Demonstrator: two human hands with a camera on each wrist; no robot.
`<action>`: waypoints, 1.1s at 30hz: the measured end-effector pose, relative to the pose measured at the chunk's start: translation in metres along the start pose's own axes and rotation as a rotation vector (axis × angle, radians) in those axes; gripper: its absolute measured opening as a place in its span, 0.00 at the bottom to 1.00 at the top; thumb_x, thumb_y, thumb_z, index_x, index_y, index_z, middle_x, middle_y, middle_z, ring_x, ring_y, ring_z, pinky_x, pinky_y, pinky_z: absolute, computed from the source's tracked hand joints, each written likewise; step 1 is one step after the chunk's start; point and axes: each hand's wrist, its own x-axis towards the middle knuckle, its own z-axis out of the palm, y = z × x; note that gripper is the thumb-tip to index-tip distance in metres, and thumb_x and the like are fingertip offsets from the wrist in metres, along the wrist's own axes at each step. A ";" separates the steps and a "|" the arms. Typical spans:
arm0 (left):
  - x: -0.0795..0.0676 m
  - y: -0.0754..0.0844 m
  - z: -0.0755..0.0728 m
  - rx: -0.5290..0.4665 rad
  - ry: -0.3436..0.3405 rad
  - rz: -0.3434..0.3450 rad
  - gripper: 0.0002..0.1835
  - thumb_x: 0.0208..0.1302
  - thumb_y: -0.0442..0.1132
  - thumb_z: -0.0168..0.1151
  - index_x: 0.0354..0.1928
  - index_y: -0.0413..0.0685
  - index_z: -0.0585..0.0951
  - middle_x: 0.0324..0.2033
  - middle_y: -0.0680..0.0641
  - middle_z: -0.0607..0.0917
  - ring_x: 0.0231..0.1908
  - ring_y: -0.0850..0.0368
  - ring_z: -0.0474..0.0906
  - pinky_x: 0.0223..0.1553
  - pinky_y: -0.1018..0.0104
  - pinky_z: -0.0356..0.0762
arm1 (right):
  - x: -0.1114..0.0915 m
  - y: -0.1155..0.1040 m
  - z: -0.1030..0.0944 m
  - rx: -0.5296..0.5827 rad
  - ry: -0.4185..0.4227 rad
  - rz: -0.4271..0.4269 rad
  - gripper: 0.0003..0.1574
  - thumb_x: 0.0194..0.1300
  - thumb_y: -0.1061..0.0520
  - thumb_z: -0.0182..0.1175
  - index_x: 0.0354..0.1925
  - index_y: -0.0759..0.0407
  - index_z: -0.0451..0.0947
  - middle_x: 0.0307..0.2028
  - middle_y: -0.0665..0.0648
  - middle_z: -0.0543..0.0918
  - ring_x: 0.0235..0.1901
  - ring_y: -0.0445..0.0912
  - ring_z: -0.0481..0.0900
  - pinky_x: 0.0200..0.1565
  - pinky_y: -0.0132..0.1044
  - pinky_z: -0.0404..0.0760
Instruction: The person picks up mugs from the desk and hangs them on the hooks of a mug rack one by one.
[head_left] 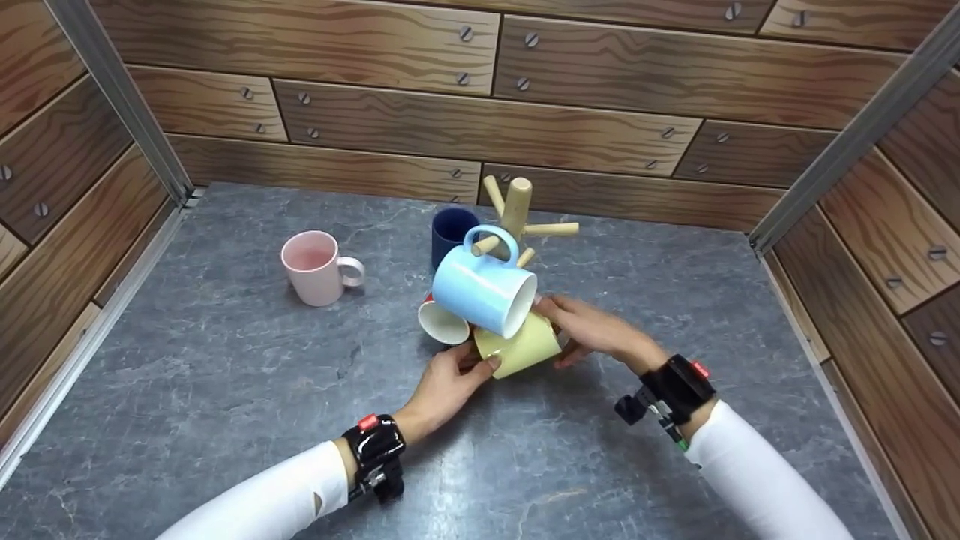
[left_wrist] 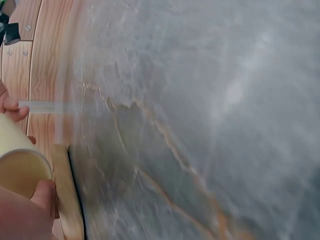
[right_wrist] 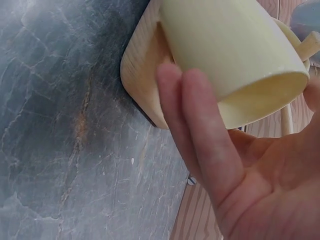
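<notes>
A yellow mug [head_left: 519, 346] lies on its side low on the wooden mug tree [head_left: 517, 206], just below a light blue mug [head_left: 480, 289]. The left hand [head_left: 448, 382] grips its left end, thumb pressed on the side. At the open end, the right hand [head_left: 600, 330] holds the rim area; in the right wrist view two fingers [right_wrist: 200, 107] stretch along the mug's side. A wooden peg [right_wrist: 308, 46] shows at the mug's handle there. The blue mug hangs tilted, handle up around a peg. A red mug with a white inside [head_left: 444, 322] sits behind the left hand.
A pink mug [head_left: 313, 270] stands upright on the grey marbled table [head_left: 247, 390] at the left. Behind the blue mug is a dark blue mug [head_left: 452, 229]. Bare pegs [head_left: 553, 229] stick out from the tree. Wood-patterned walls [head_left: 390, 120] enclose the back and sides.
</notes>
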 end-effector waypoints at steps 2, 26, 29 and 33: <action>-0.001 0.001 -0.003 -0.004 -0.006 -0.007 0.28 0.74 0.49 0.63 0.65 0.35 0.77 0.56 0.39 0.86 0.57 0.48 0.83 0.58 0.59 0.81 | -0.001 0.001 0.000 -0.007 0.001 0.002 0.53 0.73 0.22 0.43 0.72 0.61 0.64 0.50 0.68 0.81 0.40 0.63 0.87 0.42 0.55 0.88; -0.022 0.000 -0.064 0.138 0.143 0.068 0.20 0.71 0.45 0.66 0.58 0.42 0.80 0.48 0.46 0.85 0.47 0.52 0.83 0.51 0.56 0.84 | -0.030 0.002 -0.033 -0.242 0.263 -0.025 0.56 0.74 0.20 0.36 0.75 0.61 0.63 0.56 0.66 0.80 0.44 0.59 0.86 0.42 0.49 0.86; -0.018 0.006 -0.073 0.216 0.188 0.194 0.19 0.70 0.44 0.67 0.58 0.44 0.80 0.50 0.46 0.84 0.49 0.52 0.81 0.54 0.54 0.81 | -0.034 -0.001 -0.038 -0.300 0.296 -0.042 0.56 0.74 0.20 0.36 0.76 0.61 0.62 0.61 0.67 0.78 0.54 0.61 0.82 0.49 0.54 0.84; -0.009 0.017 -0.084 0.361 0.251 0.430 0.20 0.68 0.42 0.68 0.58 0.41 0.80 0.54 0.44 0.81 0.57 0.49 0.78 0.62 0.49 0.74 | -0.036 -0.004 -0.043 -0.366 0.360 -0.103 0.55 0.75 0.21 0.37 0.76 0.61 0.63 0.67 0.68 0.74 0.64 0.63 0.74 0.62 0.62 0.74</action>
